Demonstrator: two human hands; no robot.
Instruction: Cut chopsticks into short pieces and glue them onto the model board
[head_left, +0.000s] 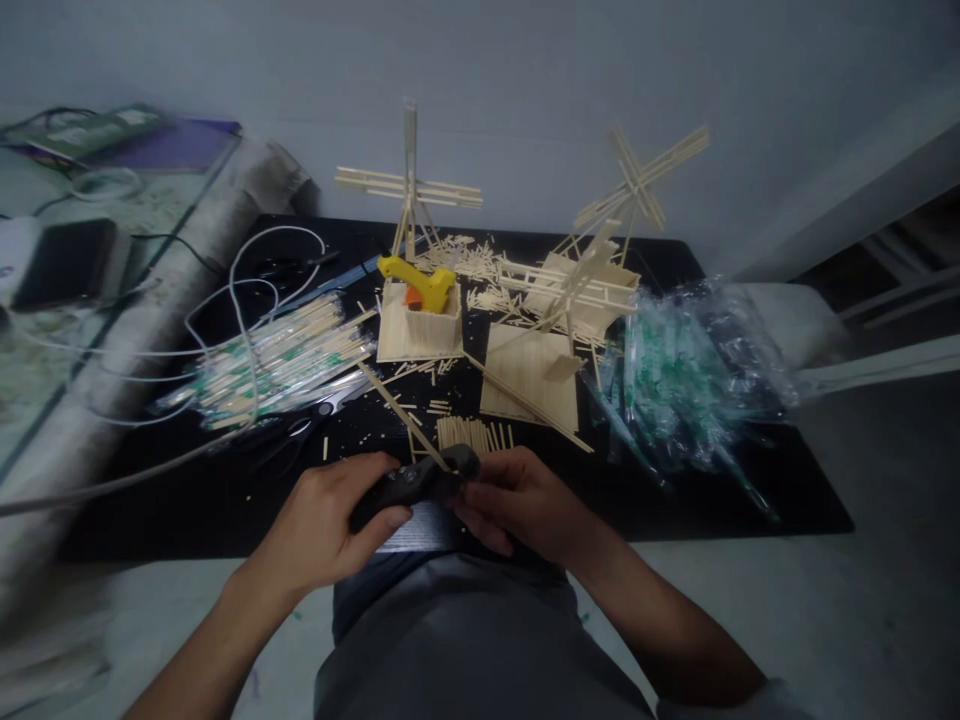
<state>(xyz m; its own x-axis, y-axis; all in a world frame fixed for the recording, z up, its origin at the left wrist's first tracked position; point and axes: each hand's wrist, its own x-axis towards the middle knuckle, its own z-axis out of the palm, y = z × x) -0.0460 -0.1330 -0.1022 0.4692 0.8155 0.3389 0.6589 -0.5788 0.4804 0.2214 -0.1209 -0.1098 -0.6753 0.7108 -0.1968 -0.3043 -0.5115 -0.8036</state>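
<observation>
My left hand (pixel 326 515) is wrapped around a dark hand tool (pixel 409 485) that looks like a cutter, low over the near edge of the black table. A thin wooden stick (pixel 405 418) slants across the tool's head, its near end running in toward my right hand (pixel 517 500). The fingers of that hand are closed around the stick's near end, which they partly hide. Just beyond lies a row of short cut sticks (pixel 472 433). Farther back are a flat wooden panel (pixel 517 375) and a yellow glue gun (pixel 420 283) resting in a stick-built box (pixel 435 330).
Stick-built windmill-like models (pixel 409 185) stand at the back. Bundled sticks in plastic (pixel 281 360) lie left beside scissors (pixel 330 405) and a looping white cable (pixel 232 290). Crumpled green-and-clear wrappers (pixel 682 380) cover the right side. Loose stick pieces (pixel 465 257) are scattered behind.
</observation>
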